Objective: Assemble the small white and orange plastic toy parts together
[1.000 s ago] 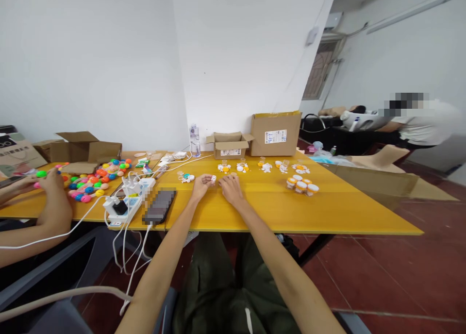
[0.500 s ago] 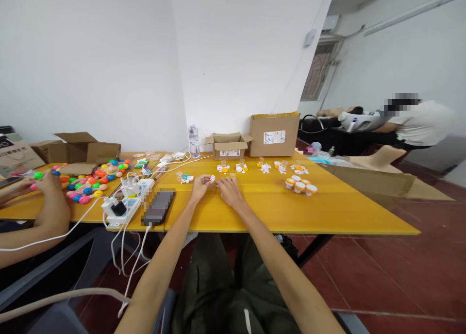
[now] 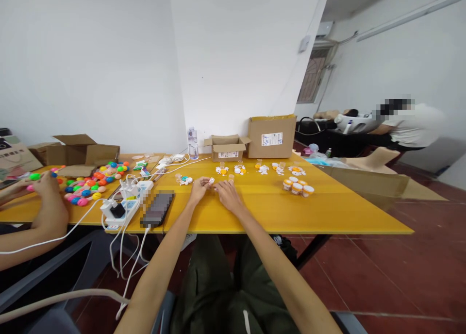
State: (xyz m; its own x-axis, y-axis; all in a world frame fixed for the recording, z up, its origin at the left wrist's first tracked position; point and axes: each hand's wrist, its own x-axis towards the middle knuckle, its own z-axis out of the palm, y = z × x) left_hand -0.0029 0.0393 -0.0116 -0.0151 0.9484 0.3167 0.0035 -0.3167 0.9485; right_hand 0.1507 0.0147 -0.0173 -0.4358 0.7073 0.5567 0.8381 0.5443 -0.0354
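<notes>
The left hand (image 3: 198, 191) rests on the yellow table (image 3: 327, 212), its fingers curled around a small white piece (image 3: 211, 180) pinched at the fingertips. The right hand (image 3: 227, 194) lies just beside it, fingers bent and meeting the left fingertips near that piece; whether it grips anything cannot be told. A black phone (image 3: 158, 208) lies to the left.

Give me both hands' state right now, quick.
Left hand: fingers closed on a small white piece.
Right hand: fingers curled beside that piece on the table; whether it grips anything cannot be told.
</notes>
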